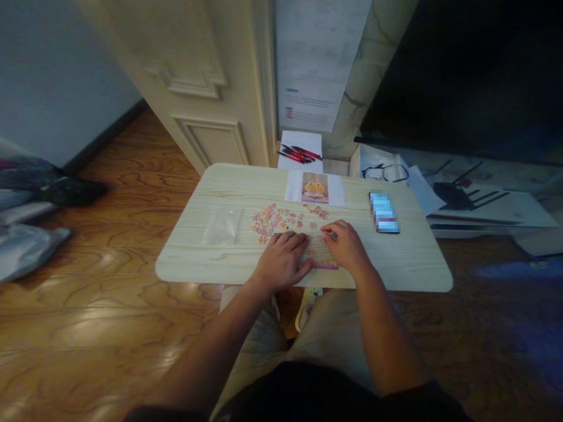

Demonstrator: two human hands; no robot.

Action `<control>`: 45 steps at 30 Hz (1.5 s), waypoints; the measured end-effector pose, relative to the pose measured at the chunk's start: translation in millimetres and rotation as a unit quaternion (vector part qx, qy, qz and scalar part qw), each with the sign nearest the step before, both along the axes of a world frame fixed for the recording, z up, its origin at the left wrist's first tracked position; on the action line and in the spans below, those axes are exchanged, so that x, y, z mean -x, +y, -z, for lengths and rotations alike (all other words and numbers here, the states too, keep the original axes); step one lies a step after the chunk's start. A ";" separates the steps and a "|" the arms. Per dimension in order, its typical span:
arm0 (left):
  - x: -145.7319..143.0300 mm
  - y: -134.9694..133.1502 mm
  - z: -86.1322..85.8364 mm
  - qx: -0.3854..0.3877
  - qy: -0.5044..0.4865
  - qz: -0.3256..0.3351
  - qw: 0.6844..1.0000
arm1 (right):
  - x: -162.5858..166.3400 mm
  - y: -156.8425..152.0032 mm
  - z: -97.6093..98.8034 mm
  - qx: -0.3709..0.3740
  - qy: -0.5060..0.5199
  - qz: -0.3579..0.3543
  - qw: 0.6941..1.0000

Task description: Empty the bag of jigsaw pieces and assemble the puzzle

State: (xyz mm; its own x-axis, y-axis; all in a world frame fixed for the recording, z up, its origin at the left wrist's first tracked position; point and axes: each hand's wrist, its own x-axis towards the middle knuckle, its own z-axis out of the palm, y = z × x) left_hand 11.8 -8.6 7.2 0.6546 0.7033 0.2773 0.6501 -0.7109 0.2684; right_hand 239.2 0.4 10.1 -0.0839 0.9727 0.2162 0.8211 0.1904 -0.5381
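Both my hands rest on a small light wooden table point(409, 264) over a partly joined strip of puzzle point(326, 265) near its front edge. My left hand point(284, 258) lies palm down, fingers curled, on the pieces. My right hand point(345, 243) is curled with its fingertips pinched at a small piece I can barely make out. A scatter of several pink and orange loose puzzle pieces point(277, 221) lies just beyond my fingers. A reference picture point(315, 187) of a yellow figure lies at the table's back edge.
An empty clear plastic bag point(222, 224) lies left of the pieces, a phone point(384, 213) at the right. Behind the table lie red and black pens point(299, 154) on paper, glasses point(386, 172) and papers. A door and wood floor surround it.
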 end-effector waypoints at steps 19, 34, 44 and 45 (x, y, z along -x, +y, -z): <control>-10.8 12.6 -3.5 0.027 -0.008 0.015 0.999 | -17.9 -19.5 9.5 0.024 -0.028 0.038 0.999; -4.4 4.7 -2.7 0.028 -0.020 0.006 0.999 | -18.3 -16.9 11.1 0.018 -0.030 0.054 0.998; 55.9 6.2 3.7 0.004 -0.048 -0.057 0.997 | -5.0 1.8 1.5 -0.019 -0.017 0.036 0.999; 61.1 6.4 4.9 0.003 -0.050 -0.061 0.997 | 1.2 5.4 0.0 -0.022 -0.016 0.024 0.999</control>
State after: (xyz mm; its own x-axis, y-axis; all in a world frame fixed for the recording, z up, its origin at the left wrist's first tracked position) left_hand -49.3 -2.3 2.3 0.5330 0.7781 0.3323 0.7020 -0.6259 0.3398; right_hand 238.0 5.8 10.1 -0.0459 0.9655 0.2564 0.8468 0.1738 -0.5027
